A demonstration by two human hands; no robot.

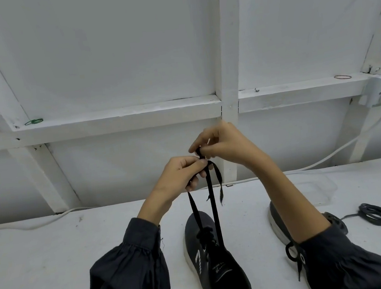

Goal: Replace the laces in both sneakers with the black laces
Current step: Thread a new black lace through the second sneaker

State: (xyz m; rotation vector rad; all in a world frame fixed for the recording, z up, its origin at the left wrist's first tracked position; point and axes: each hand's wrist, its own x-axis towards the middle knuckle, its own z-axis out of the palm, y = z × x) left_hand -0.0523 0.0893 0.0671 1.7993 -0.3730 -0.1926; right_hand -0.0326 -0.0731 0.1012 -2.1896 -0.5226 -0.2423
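Both hands are raised over the bench (54, 259), close together and almost touching, each with its fingers curled in a pinch on the same black lace (213, 204). The left hand (183, 173) nips it between thumb and forefinger. The right hand (224, 144), slightly higher and farther, holds a small dark bunch of the lace at its fingertips. Two taut strands run from the hands down to the sneaker (215, 260), which stands upright on the near middle of the bench with its toe pointing away. A short loose end hangs just right of the strands.

A second sneaker (277, 225) stands to the right, mostly hidden behind the right forearm, with a black lace loop showing at its near end. Farther right a coil of laces (374, 216) lies flat on the bench, and beyond it stands a clear tub (321, 190). A white cable (37, 224) runs along the far edge, at the foot of the white wall (112, 57).
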